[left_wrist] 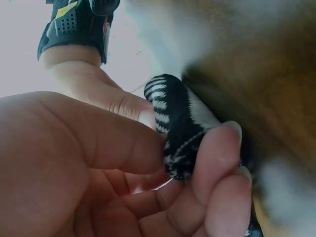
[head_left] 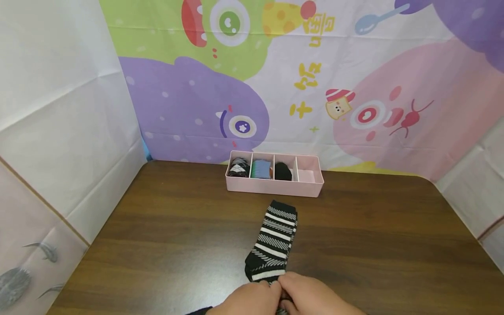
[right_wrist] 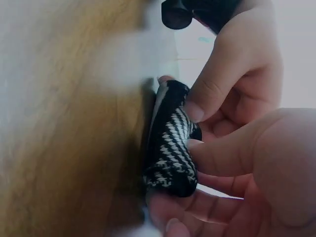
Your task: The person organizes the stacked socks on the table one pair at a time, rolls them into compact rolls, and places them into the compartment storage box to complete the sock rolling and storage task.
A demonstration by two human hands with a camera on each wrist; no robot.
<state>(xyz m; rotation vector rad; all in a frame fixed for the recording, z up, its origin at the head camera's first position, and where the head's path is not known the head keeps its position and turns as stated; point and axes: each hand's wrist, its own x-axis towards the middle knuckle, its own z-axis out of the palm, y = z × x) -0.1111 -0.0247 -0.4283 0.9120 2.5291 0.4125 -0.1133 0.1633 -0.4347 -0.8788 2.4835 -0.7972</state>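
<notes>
A pair of black socks (head_left: pixel 275 234) with white and grey stripes lies flat on the table, one sock on top of the other, cuffs toward the box. At their near end, my left hand (head_left: pixel 248 299) and right hand (head_left: pixel 313 295) pinch the fabric side by side. Both wrist views show this end as a rolled or folded bundle of sock (left_wrist: pixel 180 118), thumbs on one side and fingers curled on the other. The hands cover part of the near end in the head view.
Beyond the socks, a pink divided box (head_left: pixel 275 187) stands at the table's back edge. Three compartments hold socks: argyle (head_left: pixel 239 168), blue (head_left: pixel 261 169) and black (head_left: pixel 282 171). The rightmost shows its bare bottom. A printed cloth (head_left: pixel 197 100) hangs behind the wooden table (head_left: pixel 374 232).
</notes>
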